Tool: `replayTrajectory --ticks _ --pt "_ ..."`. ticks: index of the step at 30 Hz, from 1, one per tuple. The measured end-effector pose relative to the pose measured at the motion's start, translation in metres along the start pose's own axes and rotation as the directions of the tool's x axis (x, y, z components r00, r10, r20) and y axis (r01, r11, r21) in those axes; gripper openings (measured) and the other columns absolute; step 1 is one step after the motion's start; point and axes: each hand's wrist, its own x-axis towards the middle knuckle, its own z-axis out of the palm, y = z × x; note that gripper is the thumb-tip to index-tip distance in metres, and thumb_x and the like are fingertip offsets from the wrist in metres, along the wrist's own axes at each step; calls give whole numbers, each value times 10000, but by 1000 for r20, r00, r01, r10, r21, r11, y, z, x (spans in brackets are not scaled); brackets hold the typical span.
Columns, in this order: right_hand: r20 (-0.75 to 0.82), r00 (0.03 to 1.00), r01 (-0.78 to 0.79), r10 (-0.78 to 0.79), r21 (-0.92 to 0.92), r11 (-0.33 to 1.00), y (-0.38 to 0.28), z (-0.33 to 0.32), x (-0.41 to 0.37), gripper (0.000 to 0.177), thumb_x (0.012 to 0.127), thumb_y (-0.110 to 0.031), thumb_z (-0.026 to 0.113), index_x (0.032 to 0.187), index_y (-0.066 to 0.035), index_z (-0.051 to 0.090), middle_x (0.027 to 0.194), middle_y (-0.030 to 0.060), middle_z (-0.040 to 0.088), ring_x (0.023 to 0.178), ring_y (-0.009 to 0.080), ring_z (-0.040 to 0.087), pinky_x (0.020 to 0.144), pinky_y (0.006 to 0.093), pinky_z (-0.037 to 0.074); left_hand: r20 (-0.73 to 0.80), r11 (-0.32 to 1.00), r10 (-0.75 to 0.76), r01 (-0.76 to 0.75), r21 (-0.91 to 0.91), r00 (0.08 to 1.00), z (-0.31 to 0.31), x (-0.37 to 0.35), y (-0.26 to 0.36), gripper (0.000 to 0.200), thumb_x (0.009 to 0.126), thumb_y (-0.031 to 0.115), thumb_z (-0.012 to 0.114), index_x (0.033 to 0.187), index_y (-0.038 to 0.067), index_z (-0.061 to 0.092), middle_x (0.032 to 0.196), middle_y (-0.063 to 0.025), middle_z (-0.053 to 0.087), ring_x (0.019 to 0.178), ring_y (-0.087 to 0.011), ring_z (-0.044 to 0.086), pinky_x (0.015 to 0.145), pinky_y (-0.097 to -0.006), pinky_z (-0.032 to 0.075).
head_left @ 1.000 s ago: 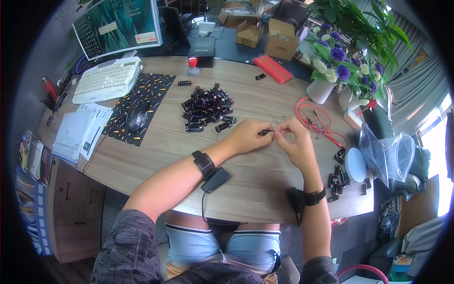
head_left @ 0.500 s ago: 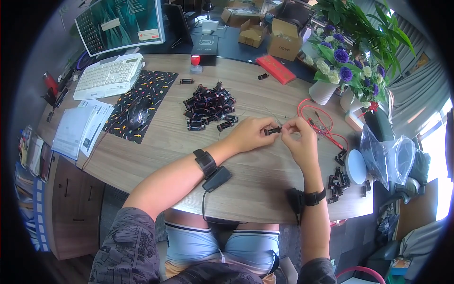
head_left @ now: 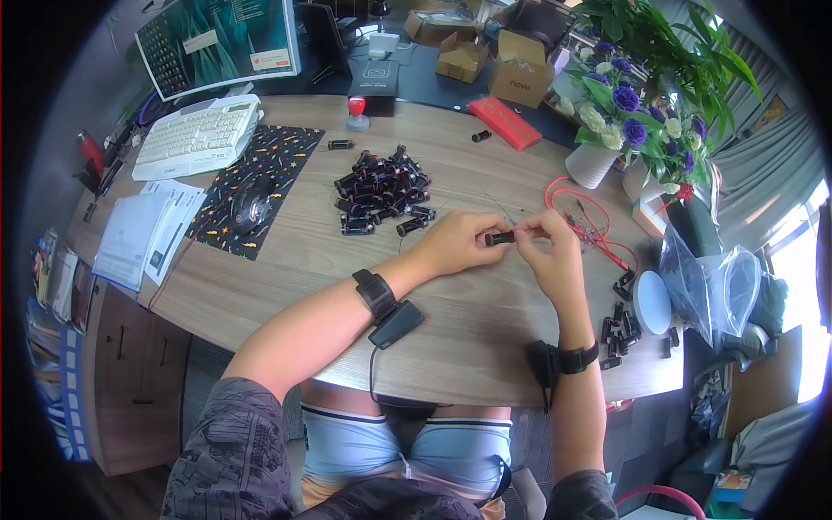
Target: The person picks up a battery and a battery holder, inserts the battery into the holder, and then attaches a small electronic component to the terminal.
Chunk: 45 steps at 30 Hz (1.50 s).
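Observation:
My left hand is closed, holding a small black cylindrical part between thumb and fingers. My right hand pinches at the right end of that part, with thumb and forefinger pressed together. What lies between those fingertips is too small to make out. A thin wire rises behind the fingers. To the left of my hands lies a heap of similar black parts, some with thin leads sticking out.
More black parts lie at the right edge beside a light blue round lid. A red cable coils beyond my right hand. A keyboard, mouse, red-topped stamp, red box and flower vase stand around.
Both hands stay in nearly the same place around the black part, with only a slight shift of the fingers. The whole view has moved a little.

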Motion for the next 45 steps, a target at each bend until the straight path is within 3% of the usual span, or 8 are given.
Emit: replayTrajectory --ticks 8,12,15,28,31,36,39,45 --pt "-27 1000 -5 4 -40 999 5 -1 0 132 852 4 748 960 14 674 897 114 700 820 202 681 783 319 547 -28 999 35 -34 36 999 3 0 -4 327 894 279 818 1135 85 713 689 -88 671 619 -227 671 600 -355 495" --pt "-34 999 -22 21 -36 999 2 -1 0 133 846 -1 743 956 14 670 866 106 701 799 195 674 770 316 543 -21 995 -75 74 -68 997 -2 -1 10 397 926 262 818 1252 100 659 624 -12 583 556 -113 550 560 -299 430" --pt "-14 999 -42 41 -45 998 -1 -4 0 124 862 -6 736 966 16 672 871 86 703 818 171 662 795 305 537 27 995 -93 94 -35 995 -5 -1 11 405 921 260 798 1235 119 585 661 -65 657 621 -240 675 602 -369 489" --pt "0 998 -70 70 -28 997 -7 -4 1 172 907 -41 760 1069 18 753 945 75 755 891 145 675 870 299 539 -22 998 -60 60 -12 998 -4 -1 8 318 918 226 811 1108 94 594 657 -64 647 601 -233 651 591 -355 467" --pt "11 999 -44 45 -48 998 -6 -3 1 173 909 -40 763 1072 17 767 960 85 770 900 154 691 873 306 546 -107 997 17 -25 -77 994 1 -2 3 279 933 199 817 1060 77 601 583 19 480 520 -84 443 527 -290 327" --pt "25 1000 2 -1 -39 999 -9 -3 1 180 902 -39 773 1073 17 777 984 96 786 920 173 718 881 316 555 -134 998 55 -58 -22 989 -1 -1 2 286 939 218 819 1029 76 588 582 16 491 515 -83 422 520 -296 304" --pt "16 1000 0 1 -28 1000 -12 -2 1 185 895 -37 780 1073 17 778 986 97 787 925 176 723 885 316 556 -93 998 -38 33 -45 995 -4 -2 4 283 924 221 815 1030 71 599 637 -55 579 540 -184 520 552 -342 400" --pt "-16 999 -41 41 -27 999 -8 -2 0 182 893 -29 781 1067 21 773 991 87 783 921 163 717 889 313 556 -91 998 -48 44 -41 995 -4 -2 7 292 923 242 818 1027 73 604 632 -50 541 532 -178 493 541 -345 378"
